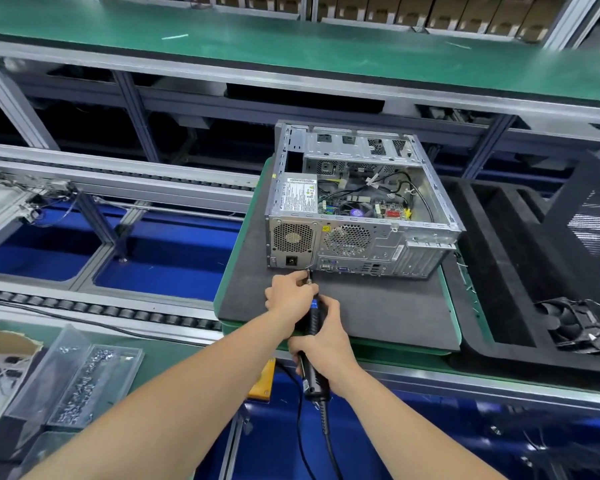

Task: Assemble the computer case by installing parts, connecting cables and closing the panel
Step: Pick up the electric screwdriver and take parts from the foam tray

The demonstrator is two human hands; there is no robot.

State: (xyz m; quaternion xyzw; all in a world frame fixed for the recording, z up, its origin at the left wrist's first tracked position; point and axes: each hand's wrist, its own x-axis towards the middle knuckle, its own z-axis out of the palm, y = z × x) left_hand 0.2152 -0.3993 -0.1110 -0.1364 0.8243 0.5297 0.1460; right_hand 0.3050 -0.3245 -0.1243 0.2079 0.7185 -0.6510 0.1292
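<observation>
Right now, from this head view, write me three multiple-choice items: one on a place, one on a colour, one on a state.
1. The screw tray lies: A on a chair; B at the view's lower left; C on the floor.
2. The foam pad under the computer case is: A white; B yellow; C dark grey.
3. The case's upper side is: A open; B closed by a panel; C taped over.
Key: 1 B, it shows at lower left, holding small screws; 2 C, dark foam surrounds the case; 3 A, the board and cables show inside.
</observation>
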